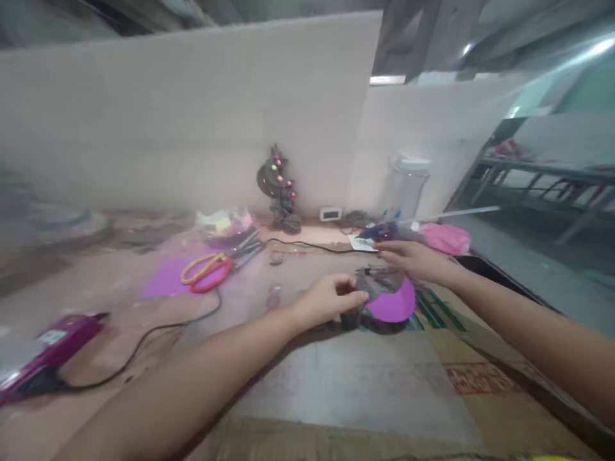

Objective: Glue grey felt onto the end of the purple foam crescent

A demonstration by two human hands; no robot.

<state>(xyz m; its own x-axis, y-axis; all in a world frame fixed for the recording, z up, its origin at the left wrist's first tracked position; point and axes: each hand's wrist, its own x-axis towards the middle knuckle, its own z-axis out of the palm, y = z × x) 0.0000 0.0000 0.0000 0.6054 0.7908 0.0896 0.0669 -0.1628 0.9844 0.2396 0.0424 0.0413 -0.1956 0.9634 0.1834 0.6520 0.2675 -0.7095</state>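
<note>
My left hand [331, 301] is curled, its fingertips pinching the edge of a dark, shiny piece [377, 282] that rests over a round purple disc [394, 306] on the worktable. My right hand [413, 259] reaches in from the right, fingers stretched out flat just above and behind that dark piece; whether it touches it is blurred. A blue-tipped tool [379, 232] lies just beyond the right hand's fingertips. The whole picture is smeared by motion.
Yellow-and-red scissors [206, 272] lie on a purple sheet [168, 278] at the left. A magenta glue gun [45, 355] with a black cord [144, 339] sits near left. A small decorated tree [281, 189], a clear jar [408, 186] and pink material [444, 238] stand at the back. Cardboard [480, 384] covers the near table.
</note>
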